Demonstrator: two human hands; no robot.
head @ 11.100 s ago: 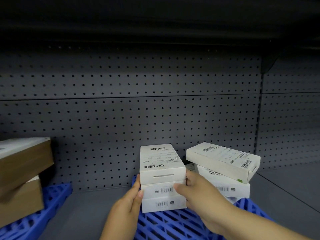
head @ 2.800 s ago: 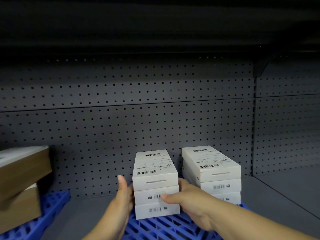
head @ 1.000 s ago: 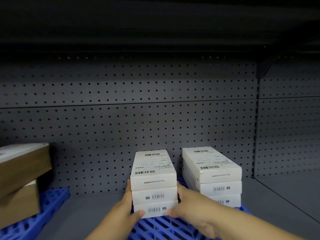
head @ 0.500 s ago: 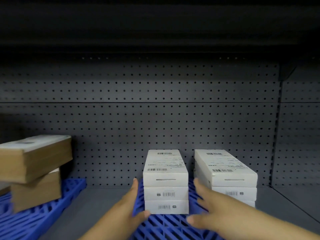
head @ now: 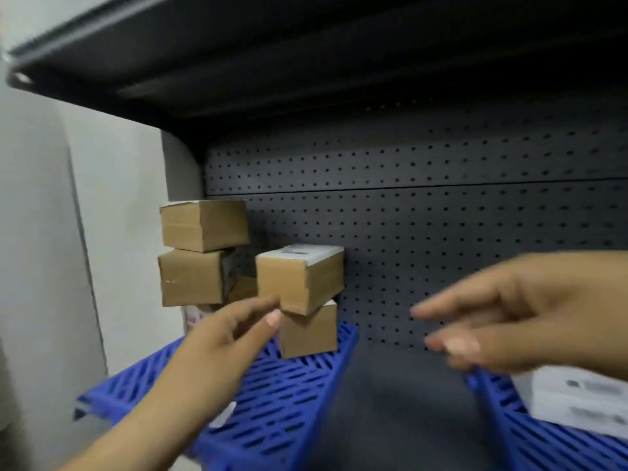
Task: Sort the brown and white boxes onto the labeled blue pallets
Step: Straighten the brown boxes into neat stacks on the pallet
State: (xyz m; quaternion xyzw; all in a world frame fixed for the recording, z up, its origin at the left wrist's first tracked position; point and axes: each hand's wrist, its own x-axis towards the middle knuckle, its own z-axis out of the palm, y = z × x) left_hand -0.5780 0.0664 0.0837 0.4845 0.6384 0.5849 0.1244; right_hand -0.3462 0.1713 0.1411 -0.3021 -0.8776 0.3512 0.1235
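Two slack, empty hands (head: 221, 338) (head: 503, 314) over the pallets (head: 292, 396) (head: 509, 433), shelf gap (head: 401, 402) between their edges.

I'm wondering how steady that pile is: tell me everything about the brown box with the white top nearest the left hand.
The brown box looks like plain closed cardboard, a white label covering its top. It sits skewed on a lower brown box, overhanging it leftward, which stands on the left blue pallet near the perforated back wall. The open left hand has fingers at its bottom front corner; blur hides any contact.
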